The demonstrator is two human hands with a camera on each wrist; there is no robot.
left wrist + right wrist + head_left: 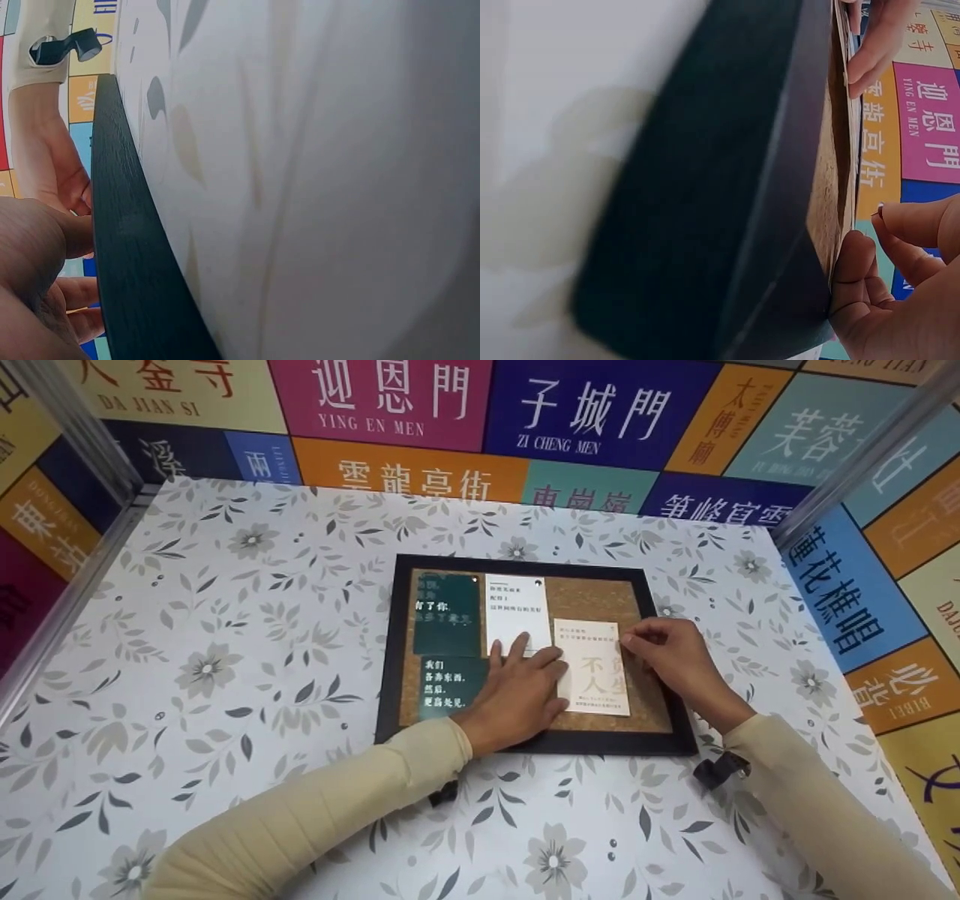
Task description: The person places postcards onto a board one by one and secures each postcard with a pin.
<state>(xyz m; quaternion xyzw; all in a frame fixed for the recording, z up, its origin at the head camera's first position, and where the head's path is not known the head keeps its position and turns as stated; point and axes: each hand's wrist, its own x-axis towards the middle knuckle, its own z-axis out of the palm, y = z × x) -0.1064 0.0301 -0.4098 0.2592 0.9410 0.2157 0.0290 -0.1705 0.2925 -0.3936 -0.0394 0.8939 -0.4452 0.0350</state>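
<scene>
A floral-patterned counter (225, 622) fills the booth, with colourful sign panels (390, 397) lettered in Chinese along the far wall and metal posts (71, 427) in both far corners.
</scene>
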